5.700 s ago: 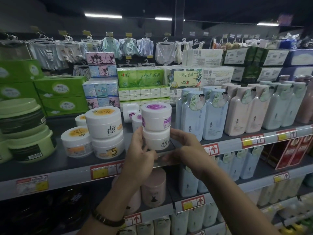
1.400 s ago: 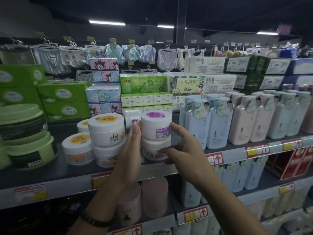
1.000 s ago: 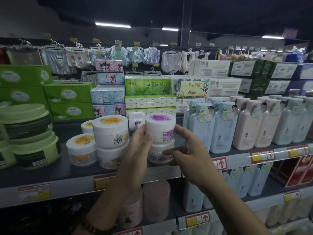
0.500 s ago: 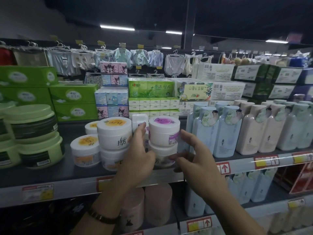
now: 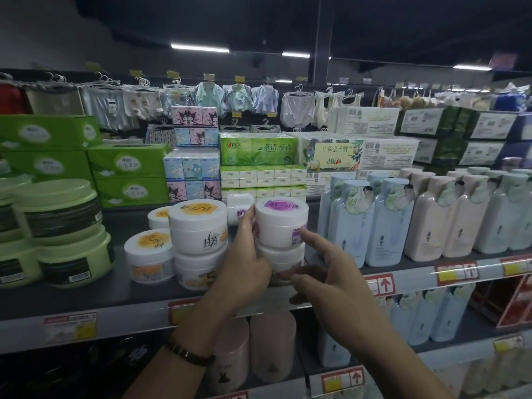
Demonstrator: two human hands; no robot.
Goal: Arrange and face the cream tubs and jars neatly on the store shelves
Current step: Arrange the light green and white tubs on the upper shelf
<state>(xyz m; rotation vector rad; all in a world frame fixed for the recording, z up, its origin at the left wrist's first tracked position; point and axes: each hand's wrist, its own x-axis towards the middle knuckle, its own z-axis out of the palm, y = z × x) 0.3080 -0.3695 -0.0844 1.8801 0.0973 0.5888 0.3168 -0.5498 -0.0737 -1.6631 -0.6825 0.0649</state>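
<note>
While strip lights (image 5: 200, 48) glow on a dark ceiling, the store aisle below stays dim, and a dark grey shelf (image 5: 86, 298) runs across the head view with a pale front rail carrying red and yellow price tags. Garments (image 5: 296, 108) hang on hooks along the back wall, above stacked tissue packs (image 5: 259, 151).

At the middle of the shelf, near its front edge, two white tubs stand one on the other: the upper tub (image 5: 282, 223) has a purple lid label, and the lower tub (image 5: 283, 260) is partly hidden by fingers. The left hand (image 5: 244, 272), a dark beaded bracelet (image 5: 190, 354) at its wrist, lies against the stack's left side with fingers reaching up to the upper tub's lid; it presses rather than clasps, and its thumb cannot be made out. The right hand (image 5: 331, 280) is spread, its forefinger touching the upper tub's right side and its thumb pointing at the lower tub's front.

Just left stand more round white plastic tubs with orange lids (image 5: 198, 226), then wide pale green tubs (image 5: 57, 214). To the right stand tall, smooth pastel bottles (image 5: 388, 220). Matte pink jars (image 5: 272, 347) sit on the shelf below.
</note>
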